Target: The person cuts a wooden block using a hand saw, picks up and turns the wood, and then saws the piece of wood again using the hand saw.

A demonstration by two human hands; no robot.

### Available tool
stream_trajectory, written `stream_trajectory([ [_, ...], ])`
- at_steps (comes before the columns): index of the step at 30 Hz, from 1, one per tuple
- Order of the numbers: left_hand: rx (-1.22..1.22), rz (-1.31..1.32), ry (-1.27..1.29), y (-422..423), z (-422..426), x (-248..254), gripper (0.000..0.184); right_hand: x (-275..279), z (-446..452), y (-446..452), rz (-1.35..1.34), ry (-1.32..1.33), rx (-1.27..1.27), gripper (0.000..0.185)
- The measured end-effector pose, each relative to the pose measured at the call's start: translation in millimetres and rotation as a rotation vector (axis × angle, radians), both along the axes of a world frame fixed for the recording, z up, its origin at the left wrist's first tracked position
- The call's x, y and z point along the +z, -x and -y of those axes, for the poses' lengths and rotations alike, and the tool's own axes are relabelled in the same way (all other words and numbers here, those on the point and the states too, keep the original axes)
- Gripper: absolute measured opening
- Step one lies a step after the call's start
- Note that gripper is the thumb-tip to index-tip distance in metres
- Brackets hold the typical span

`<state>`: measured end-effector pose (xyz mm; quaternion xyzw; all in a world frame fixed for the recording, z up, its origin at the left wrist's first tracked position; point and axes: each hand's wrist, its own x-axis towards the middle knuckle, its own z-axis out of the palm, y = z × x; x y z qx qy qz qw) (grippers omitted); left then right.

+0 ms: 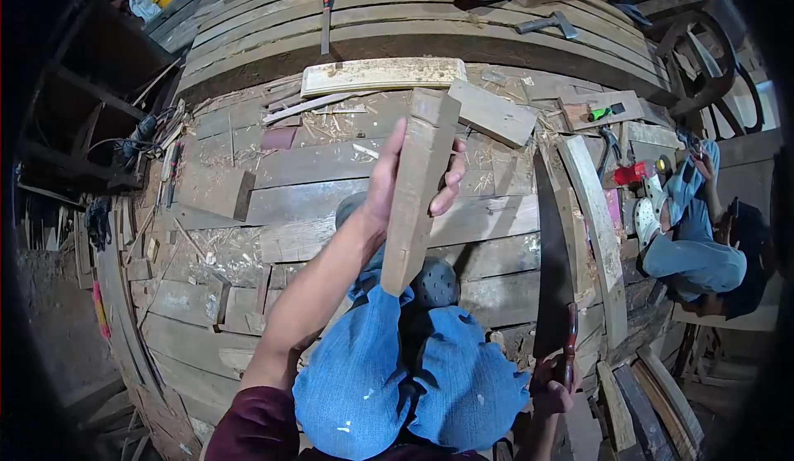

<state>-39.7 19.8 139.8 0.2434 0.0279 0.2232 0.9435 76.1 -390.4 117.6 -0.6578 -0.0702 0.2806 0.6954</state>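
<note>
My left hand (389,181) is wrapped round a thick wooden block (418,188), held up at a slant over my knees. Its fingertips show at the block's right side. Low at the right, my right hand (552,388) grips the red handle of a handsaw (556,271). The saw's dark blade points away from me, beside a long pale board (597,238). Beyond the block lie a light plank (385,76) with shavings on it and a shorter wooden piece (494,112).
A chisel (327,27) and a hatchet (550,24) rest on the raised slatted platform (397,21). At the right, a person (691,238) sits near a red bottle (635,171) and a green-handled tool (605,113). Another wooden block (217,192) lies at the left.
</note>
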Motion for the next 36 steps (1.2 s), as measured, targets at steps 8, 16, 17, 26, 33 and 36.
stream_trajectory([
  [8,-0.211,0.436,0.307,3.4,-15.3,-22.6,0.092,-7.5,-4.8,-0.9,-0.058,-0.071,0.066,0.046],
  [16,-0.324,0.443,0.316,1.7,-22.7,-38.0,0.086,-10.3,2.1,0.6,-0.135,-0.105,0.049,0.047],
  [17,-0.342,0.451,0.324,0.2,-24.2,-41.9,0.086,-9.8,0.6,1.4,-0.162,-0.116,0.040,0.048],
  [26,-0.367,0.413,0.258,-6.8,-32.3,-61.5,0.097,-7.0,-0.3,-5.6,-0.241,-0.306,0.303,0.056],
  [33,-0.265,0.137,0.236,-10.7,-28.7,-61.1,0.088,-21.9,12.4,-16.0,-0.475,-0.295,0.265,0.054],
  [36,0.058,-0.443,-0.041,-14.4,-18.3,-51.1,0.074,-26.2,20.1,-19.8,-0.496,-0.260,0.219,0.055],
])
